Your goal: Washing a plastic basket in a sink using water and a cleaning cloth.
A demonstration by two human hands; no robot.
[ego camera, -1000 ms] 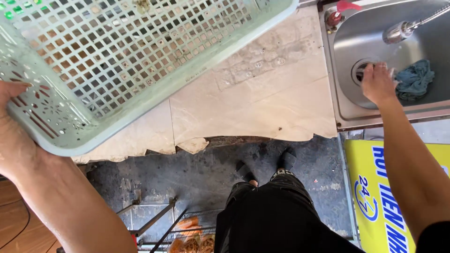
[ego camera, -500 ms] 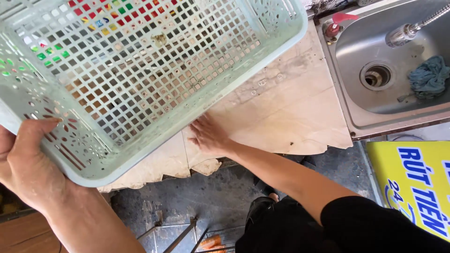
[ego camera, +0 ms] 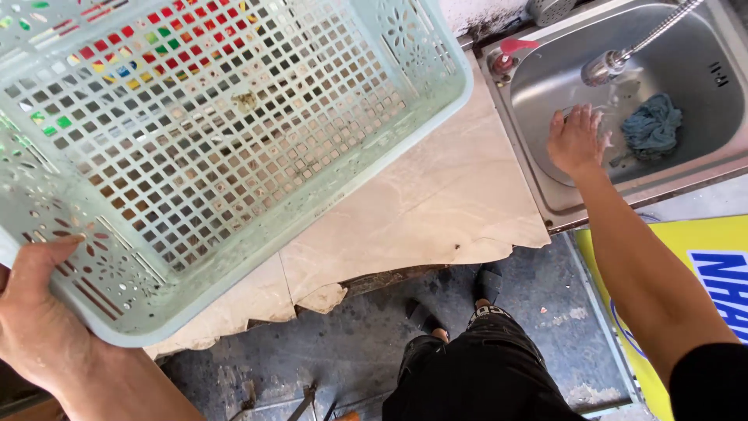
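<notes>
Gripping the near corner rim of a pale green plastic basket (ego camera: 218,148), the left hand (ego camera: 35,320) holds it tilted over the beige stone counter (ego camera: 436,210), thumb pressed on the perforated wall so the square-grid bottom faces up. Over in the steel sink (ego camera: 701,70), the right hand (ego camera: 575,140) lies open-fingered and holding nothing on the wet basin, beside a crumpled blue rag (ego camera: 653,129) under the faucet (ego camera: 615,62).

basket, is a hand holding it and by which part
The left hand holds the basket by its near corner rim. The right hand holds nothing; it is open in the sink.
</notes>
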